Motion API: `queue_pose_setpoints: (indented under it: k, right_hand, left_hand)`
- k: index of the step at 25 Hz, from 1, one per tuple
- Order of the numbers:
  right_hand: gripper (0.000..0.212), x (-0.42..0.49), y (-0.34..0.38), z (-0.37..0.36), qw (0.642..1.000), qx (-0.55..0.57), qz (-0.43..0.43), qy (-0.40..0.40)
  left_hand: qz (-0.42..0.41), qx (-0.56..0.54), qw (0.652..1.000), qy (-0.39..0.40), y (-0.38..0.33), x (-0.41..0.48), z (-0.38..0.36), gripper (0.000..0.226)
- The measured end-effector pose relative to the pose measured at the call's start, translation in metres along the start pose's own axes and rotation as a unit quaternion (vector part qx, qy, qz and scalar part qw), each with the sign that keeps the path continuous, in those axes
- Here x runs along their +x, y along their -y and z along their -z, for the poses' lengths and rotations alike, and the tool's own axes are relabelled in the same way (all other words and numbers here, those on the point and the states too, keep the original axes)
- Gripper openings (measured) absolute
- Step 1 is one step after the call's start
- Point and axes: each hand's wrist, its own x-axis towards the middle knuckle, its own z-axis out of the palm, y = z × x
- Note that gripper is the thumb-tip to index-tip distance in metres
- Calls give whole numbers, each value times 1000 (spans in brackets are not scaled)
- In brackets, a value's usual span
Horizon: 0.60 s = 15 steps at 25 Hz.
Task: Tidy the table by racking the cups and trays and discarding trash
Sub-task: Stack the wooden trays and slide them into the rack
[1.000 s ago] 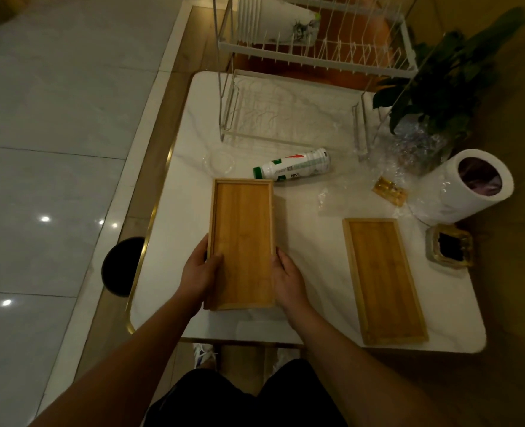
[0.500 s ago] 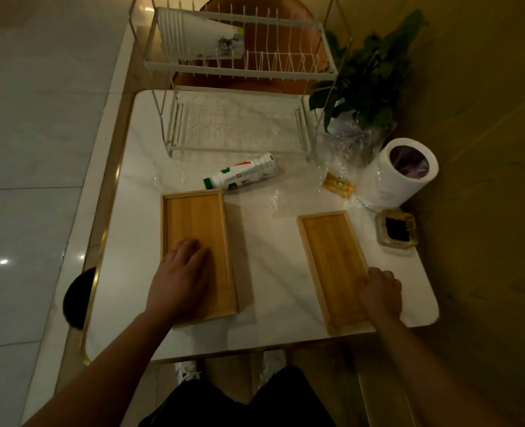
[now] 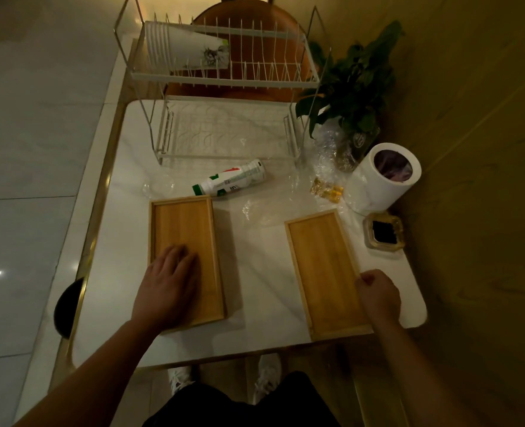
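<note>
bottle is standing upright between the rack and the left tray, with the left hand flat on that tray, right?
Not quite. The head view shows the bottle lying on its side, not upright. It is between the rack and the left tray, and the left hand does rest flat on that tray.

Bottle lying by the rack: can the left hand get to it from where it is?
Probably yes. The left hand lies flat on the left tray, and the bottle lies on its side just past that tray's far end, with only bare tray surface between them.

Head camera looks steeply down over table (image 3: 255, 241).
</note>
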Motion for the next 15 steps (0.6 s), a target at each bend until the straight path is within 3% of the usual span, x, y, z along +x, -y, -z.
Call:
queue_pose_setpoints:
  k: [5,8,11,13,15]
  right_hand:
    - [33,-27,24,32,968,226,7,111]
    - [34,-43,42,46,966,215,75,119]
    - [37,-57,65,48,970,194,118,89]
    - [37,-68,83,46,967,194,151,70]
    - [33,-80,100,43,963,192,181,53]
  left_hand:
    - [13,-38,999,-10,2,2,-1,61]
    - [30,-90,995,-35,-8,6,6,47]
    - [33,-168,984,-42,-39,10,21,49]
    - [20,-270,962,-44,-75,16,36,46]
    - [16,-406,914,-22,-117,20,52,47]
